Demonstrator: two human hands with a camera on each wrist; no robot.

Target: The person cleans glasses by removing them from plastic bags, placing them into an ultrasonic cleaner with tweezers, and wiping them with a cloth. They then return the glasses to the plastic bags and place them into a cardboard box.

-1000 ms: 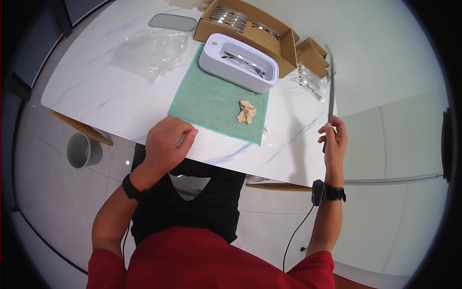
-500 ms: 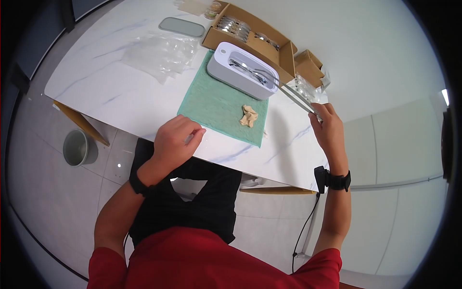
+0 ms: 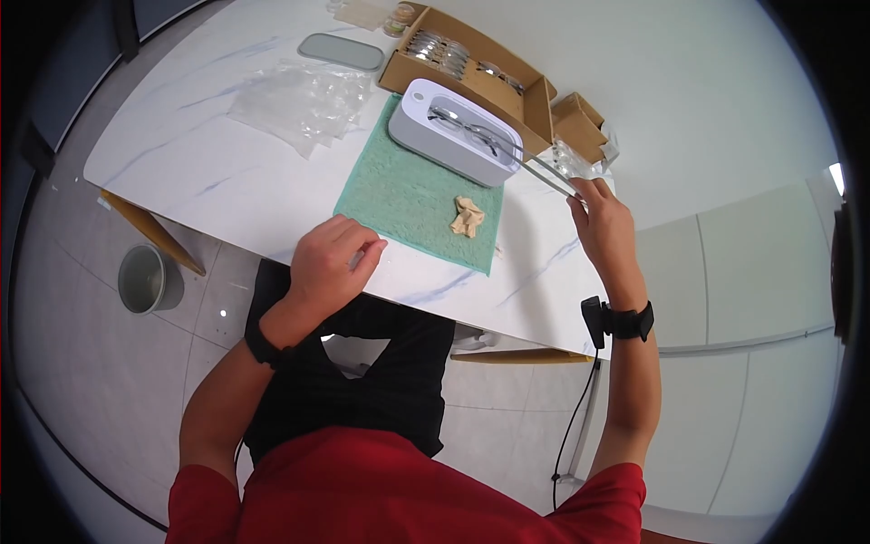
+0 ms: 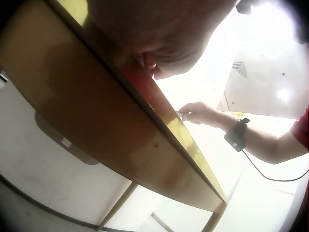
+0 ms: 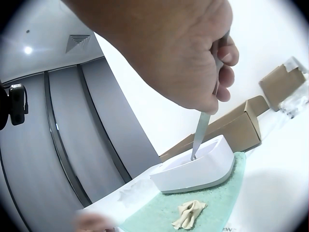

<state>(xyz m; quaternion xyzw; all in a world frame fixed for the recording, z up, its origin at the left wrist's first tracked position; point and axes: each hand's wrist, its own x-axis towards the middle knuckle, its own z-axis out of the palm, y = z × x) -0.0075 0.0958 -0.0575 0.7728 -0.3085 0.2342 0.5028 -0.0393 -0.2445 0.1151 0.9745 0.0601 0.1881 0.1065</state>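
Observation:
My right hand [image 3: 605, 227] grips long metal tweezers [image 3: 544, 172] above the table's right side. Their tips reach into the tub of a white ultrasonic cleaner [image 3: 444, 150], at the right end of the eyeglasses [image 3: 460, 125] lying inside. In the right wrist view the tweezers [image 5: 200, 133] slant down past the cleaner's near wall, which hides the glasses. My left hand [image 3: 331, 258] rests at the table's front edge, fingers loosely curled, holding nothing. The cleaner stands on a green towel [image 3: 399, 199], with a crumpled beige cloth [image 3: 468, 218] near the towel's right edge.
Behind the cleaner, a cardboard box [image 3: 494, 91] holds several eyeglasses. A smaller carton [image 3: 578, 127] and bagged glasses [image 3: 575, 161] are to its right. Clear plastic bags [image 3: 304, 104] and a grey tray [image 3: 341, 52] lie left. A bin [image 3: 150, 278] stands on the floor.
My right hand has swung the tweezers from pointing up along the right side to leftward, bringing their tips into the cleaner at the glasses. My left hand stays by the table edge.

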